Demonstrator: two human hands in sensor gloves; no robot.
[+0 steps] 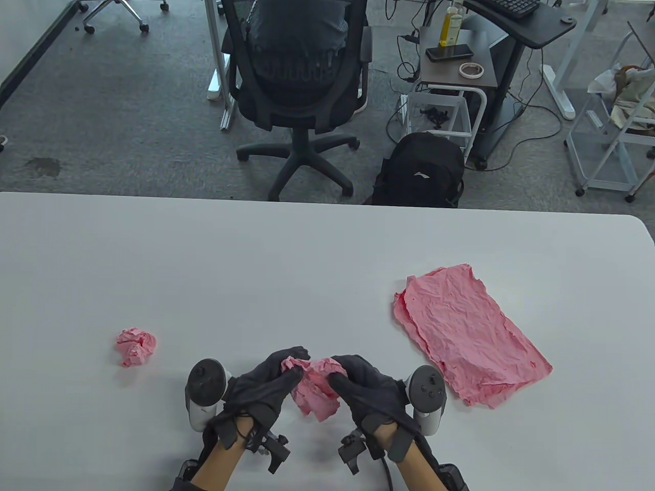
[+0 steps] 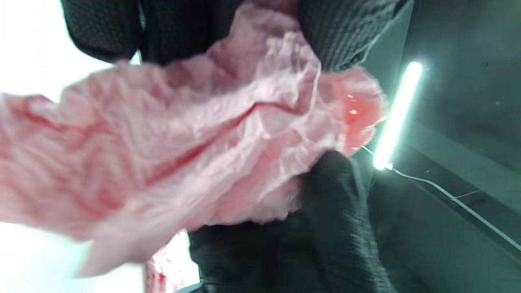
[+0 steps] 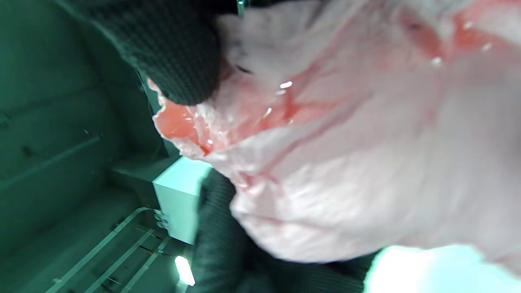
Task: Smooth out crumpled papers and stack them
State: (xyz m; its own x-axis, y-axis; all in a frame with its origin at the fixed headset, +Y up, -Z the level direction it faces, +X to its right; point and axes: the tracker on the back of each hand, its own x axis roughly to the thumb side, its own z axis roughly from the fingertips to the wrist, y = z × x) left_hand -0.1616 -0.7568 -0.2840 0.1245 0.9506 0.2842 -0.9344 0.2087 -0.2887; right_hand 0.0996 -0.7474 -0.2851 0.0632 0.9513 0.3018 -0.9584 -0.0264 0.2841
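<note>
My left hand and right hand both pinch the half-opened pink paper just above the tabletop near its front edge, and I think pulling too strongly could tear this thin sheet.

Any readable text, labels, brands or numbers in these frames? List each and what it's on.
No readable words or numbers in any view.
Backpack on the floor beyond the table: a white swoosh-like logo mark, no letters legible.
Bottle on the side cart: label too small to read.
Phone: screen dark, no text.
Pink papers, the held one and the flattened stack: blank.
Wrist views: blurred pink paper only, no print.
</note>
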